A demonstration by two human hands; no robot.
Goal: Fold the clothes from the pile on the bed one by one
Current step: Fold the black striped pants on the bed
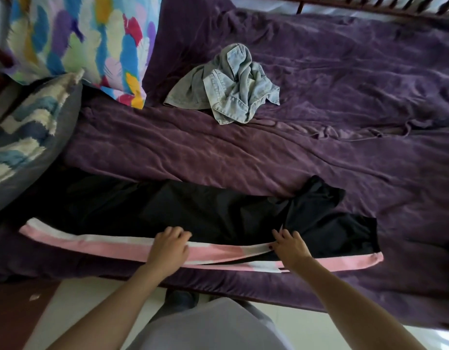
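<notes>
Black trousers [193, 210], lower centre: left hand [169, 245] presses pink stripe [92, 245], fingers together; right hand [290, 242] pinches their edge. Best to align both stripes and smooth outward before folding.

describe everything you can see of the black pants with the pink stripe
The black pants lie lengthwise along the near edge of the purple bedcover, mostly flat, in smooth thin-looking fabric. A pink and white stripe runs down the near side. The right end is rumpled. The left hand rests on the stripe; the right hand pinches fabric beside it.
</notes>
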